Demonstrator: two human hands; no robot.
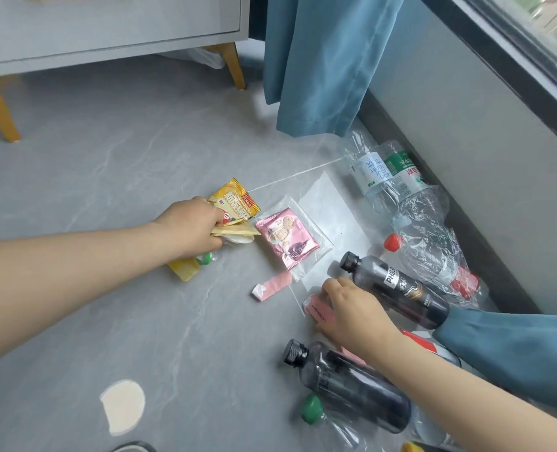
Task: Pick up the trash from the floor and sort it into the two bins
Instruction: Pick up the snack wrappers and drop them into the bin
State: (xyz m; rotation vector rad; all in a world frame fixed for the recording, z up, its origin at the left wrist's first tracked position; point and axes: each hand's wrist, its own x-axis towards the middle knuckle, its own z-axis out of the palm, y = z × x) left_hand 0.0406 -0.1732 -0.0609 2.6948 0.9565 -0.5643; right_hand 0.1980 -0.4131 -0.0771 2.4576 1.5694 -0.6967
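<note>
Pickup under way: right hand, just left of the dark bottle, curls fingers and thumb round a pink wrapper on the floor; a firm edge pinch seems advisable. Farther left of the bottle, left hand clutches yellow packets. Bins not visible.

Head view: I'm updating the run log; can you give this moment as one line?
stage: pickup | left hand: grips yellow snack packet | right hand: pinches pink wrapper | beside right hand: black bottle
</note>
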